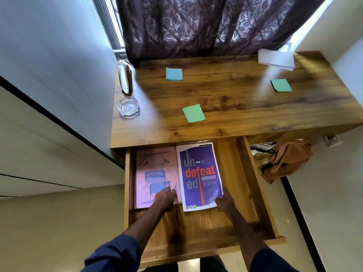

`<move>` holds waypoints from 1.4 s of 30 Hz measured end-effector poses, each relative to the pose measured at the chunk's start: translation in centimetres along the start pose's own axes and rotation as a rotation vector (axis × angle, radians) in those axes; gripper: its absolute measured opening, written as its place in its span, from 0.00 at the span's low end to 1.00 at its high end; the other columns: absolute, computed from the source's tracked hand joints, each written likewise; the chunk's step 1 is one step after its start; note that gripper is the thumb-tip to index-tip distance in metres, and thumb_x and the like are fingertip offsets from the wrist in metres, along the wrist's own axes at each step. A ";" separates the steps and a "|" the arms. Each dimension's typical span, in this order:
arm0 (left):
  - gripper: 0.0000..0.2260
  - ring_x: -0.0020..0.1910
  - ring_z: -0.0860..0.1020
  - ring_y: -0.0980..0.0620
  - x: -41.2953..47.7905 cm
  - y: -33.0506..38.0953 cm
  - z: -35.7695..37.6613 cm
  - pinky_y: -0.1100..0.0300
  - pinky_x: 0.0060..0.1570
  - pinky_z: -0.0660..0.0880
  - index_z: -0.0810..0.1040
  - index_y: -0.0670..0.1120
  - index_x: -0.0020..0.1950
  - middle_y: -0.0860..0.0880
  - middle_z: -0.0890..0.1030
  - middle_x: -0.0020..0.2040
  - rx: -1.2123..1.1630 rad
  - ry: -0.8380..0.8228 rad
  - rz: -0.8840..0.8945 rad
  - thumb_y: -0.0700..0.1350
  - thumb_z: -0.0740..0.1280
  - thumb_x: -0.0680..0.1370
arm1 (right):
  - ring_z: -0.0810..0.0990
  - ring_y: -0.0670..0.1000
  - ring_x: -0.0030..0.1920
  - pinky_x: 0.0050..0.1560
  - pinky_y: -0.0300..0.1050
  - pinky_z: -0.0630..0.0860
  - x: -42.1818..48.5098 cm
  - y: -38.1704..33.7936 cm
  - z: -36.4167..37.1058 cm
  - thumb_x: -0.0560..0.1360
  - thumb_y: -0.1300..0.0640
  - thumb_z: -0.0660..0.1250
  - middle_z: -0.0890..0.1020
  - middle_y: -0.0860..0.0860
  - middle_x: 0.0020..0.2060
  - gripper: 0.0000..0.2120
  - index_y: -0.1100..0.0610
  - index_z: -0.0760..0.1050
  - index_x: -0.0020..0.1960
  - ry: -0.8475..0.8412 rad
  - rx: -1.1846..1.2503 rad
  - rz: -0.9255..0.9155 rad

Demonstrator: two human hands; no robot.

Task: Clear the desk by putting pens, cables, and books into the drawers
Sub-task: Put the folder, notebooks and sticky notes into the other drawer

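Head cam, looking down into the open drawer in the lower middle of the frame. Two books are in there side by side: a pink book on the left and a purple notebook just right of it, edges about touching. The left hand lies on the pink book's lower right part with its fingers stretched out flat, pressing more than gripping. The right hand has the purple notebook's lower right corner pinched, fingers tucked under the edge as far as I can tell.

Handling-wise, both look like thin softcovers, so I'd guess they're light and floppy with a slick cover. Lift the notebook by one corner and it'll probably droop or curl, so sliding it flat along the drawer bottom seems smarter, or grabbing it along the spine side. Nothing fragile about it, worst case a bent corner.

Up on the desk I can see a green sticky note mid-frame, a glass ashtray at the left edge and some papers upper right.
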State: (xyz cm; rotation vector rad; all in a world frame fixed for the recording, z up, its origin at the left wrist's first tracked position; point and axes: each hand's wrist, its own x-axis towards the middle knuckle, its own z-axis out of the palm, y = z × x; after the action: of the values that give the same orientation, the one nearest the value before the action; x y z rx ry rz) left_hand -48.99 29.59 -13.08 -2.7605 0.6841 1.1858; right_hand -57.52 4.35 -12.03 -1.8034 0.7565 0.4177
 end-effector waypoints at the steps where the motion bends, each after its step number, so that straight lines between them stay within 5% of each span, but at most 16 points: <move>1: 0.22 0.68 0.72 0.35 -0.1 0.0 -0.1 0.45 0.62 0.73 0.62 0.41 0.76 0.34 0.60 0.77 0.003 0.002 0.003 0.40 0.60 0.81 | 0.85 0.49 0.51 0.48 0.45 0.84 0.4 0.4 0.1 0.76 0.64 0.72 0.82 0.54 0.53 0.16 0.58 0.73 0.62 -0.017 -0.022 -0.023; 7: 0.22 0.65 0.74 0.39 -0.9 0.1 -0.2 0.46 0.57 0.75 0.63 0.43 0.74 0.37 0.59 0.78 -0.029 0.039 0.011 0.39 0.62 0.81 | 0.82 0.53 0.54 0.49 0.47 0.83 0.8 1.7 0.8 0.64 0.48 0.80 0.80 0.53 0.58 0.37 0.56 0.68 0.67 0.139 -0.210 0.093; 12: 0.16 0.60 0.78 0.42 -2.7 2.5 1.4 0.48 0.53 0.78 0.69 0.43 0.68 0.40 0.64 0.73 -0.131 0.138 -0.084 0.40 0.64 0.80 | 0.77 0.52 0.61 0.50 0.39 0.73 -3.8 1.2 0.7 0.70 0.50 0.78 0.77 0.54 0.61 0.33 0.59 0.68 0.67 0.224 -0.183 0.014; 16: 0.22 0.65 0.75 0.41 -3.1 6.2 0.6 0.48 0.55 0.76 0.66 0.44 0.70 0.41 0.66 0.72 -0.116 0.238 0.021 0.42 0.66 0.77 | 0.74 0.56 0.66 0.58 0.42 0.71 -7.5 0.8 -2.3 0.73 0.44 0.73 0.74 0.57 0.66 0.36 0.62 0.66 0.72 0.303 -0.218 -0.032; 20: 0.23 0.66 0.73 0.39 -3.8 11.1 -2.3 0.45 0.58 0.75 0.65 0.41 0.73 0.40 0.68 0.71 -0.089 0.381 0.121 0.39 0.61 0.78 | 0.76 0.53 0.65 0.61 0.44 0.76 -9.8 0.7 -6.9 0.78 0.59 0.67 0.76 0.51 0.66 0.20 0.54 0.72 0.69 0.443 -0.271 -0.211; 24: 0.21 0.63 0.75 0.39 -4.3 16.3 -4.9 0.47 0.56 0.74 0.69 0.43 0.68 0.43 0.72 0.66 -0.136 0.431 0.207 0.38 0.61 0.75 | 0.77 0.45 0.59 0.56 0.42 0.79 -11.0 0.8 -12.9 0.77 0.63 0.67 0.77 0.45 0.61 0.19 0.49 0.74 0.65 0.478 -0.250 -0.328; 28: 0.19 0.55 0.81 0.38 -3.1 22.1 -5.2 0.48 0.48 0.79 0.75 0.42 0.63 0.42 0.79 0.57 -0.183 0.563 0.341 0.40 0.61 0.73 | 0.79 0.47 0.54 0.52 0.45 0.81 -12.7 3.3 -19.5 0.73 0.67 0.66 0.77 0.46 0.57 0.19 0.55 0.76 0.63 0.511 -0.245 -0.427; 31: 0.17 0.42 0.83 0.39 -2.2 28.1 -4.6 0.53 0.36 0.80 0.80 0.40 0.52 0.41 0.82 0.44 -0.228 0.557 0.391 0.45 0.58 0.70 | 0.80 0.49 0.54 0.49 0.35 0.79 -13.7 6.9 -24.6 0.70 0.67 0.66 0.80 0.49 0.55 0.19 0.55 0.78 0.59 0.538 -0.263 -0.446; 34: 0.13 0.50 0.81 0.45 -6.1 35.4 -5.2 0.54 0.48 0.78 0.79 0.44 0.56 0.45 0.82 0.51 -0.251 0.580 0.415 0.40 0.62 0.73 | 0.78 0.47 0.51 0.49 0.21 0.68 -15.5 10.1 -29.1 0.69 0.69 0.66 0.81 0.51 0.53 0.18 0.59 0.80 0.57 0.593 -0.250 -0.459; 39: 0.12 0.54 0.77 0.47 -7.7 44.8 -3.6 0.50 0.52 0.77 0.74 0.48 0.55 0.47 0.78 0.55 -0.183 0.486 0.428 0.43 0.59 0.73 | 0.81 0.53 0.51 0.53 0.45 0.79 -18.7 14.9 -35.7 0.68 0.69 0.66 0.83 0.54 0.52 0.17 0.59 0.81 0.55 0.617 -0.239 -0.444; 42: 0.11 0.54 0.77 0.49 -5.6 48.3 -2.5 0.53 0.50 0.79 0.75 0.48 0.55 0.49 0.78 0.54 -0.154 0.469 0.402 0.43 0.61 0.74 | 0.82 0.55 0.51 0.54 0.48 0.79 -19.2 16.4 -38.9 0.68 0.68 0.67 0.84 0.54 0.50 0.15 0.58 0.82 0.52 0.618 -0.280 -0.458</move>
State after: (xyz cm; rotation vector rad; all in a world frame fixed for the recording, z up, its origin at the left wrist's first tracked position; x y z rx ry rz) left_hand -71.03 -12.33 -1.78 -3.1643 1.2882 0.6400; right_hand -85.71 -29.80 1.86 -2.3296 0.6816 -0.3748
